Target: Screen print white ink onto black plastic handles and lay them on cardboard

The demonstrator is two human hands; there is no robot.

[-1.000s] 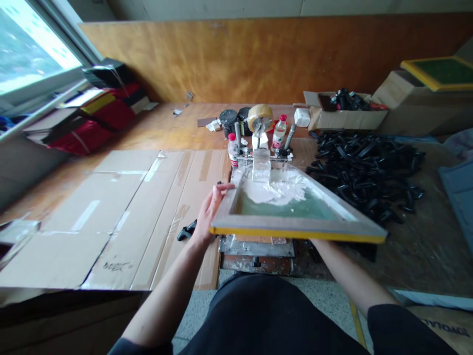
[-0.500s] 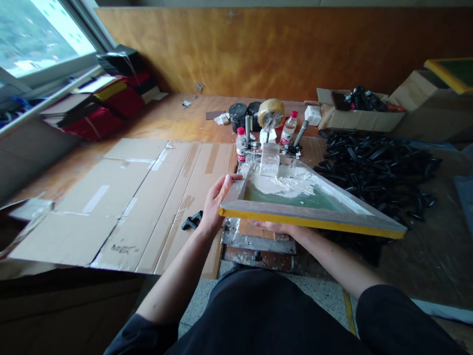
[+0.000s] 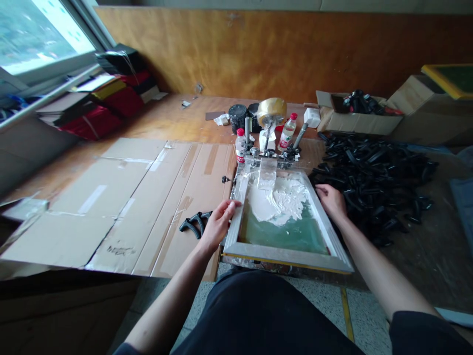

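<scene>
Brown cardboard (image 3: pixel 121 212) spreads across the left, flat, creased and taped; any dripping would likely stain it. At right, glossy black parts (image 3: pixel 377 172) heap in a tangle of curves, so near the frame (image 3: pixel 288 252) that a stray one could wedge beneath and tilt it. That frame, rectangular, grey and metallic-looking, lies near centre around smooth green mesh (image 3: pixel 266 230). White paste (image 3: pixel 281 203), thick and ridged, sits toward its far end; a tilt might make it slide or spread unevenly. The right hand (image 3: pixel 332 203), fingers half curled, is at the right bar's outer edge; the left hand (image 3: pixel 218 224) has fingertips at the left bar. Whether either clamps it, I can't make out; uneven pressure could twist it. Smallest, a curved black piece (image 3: pixel 192 223) lies just beside the left hand, easily knocked.
</scene>
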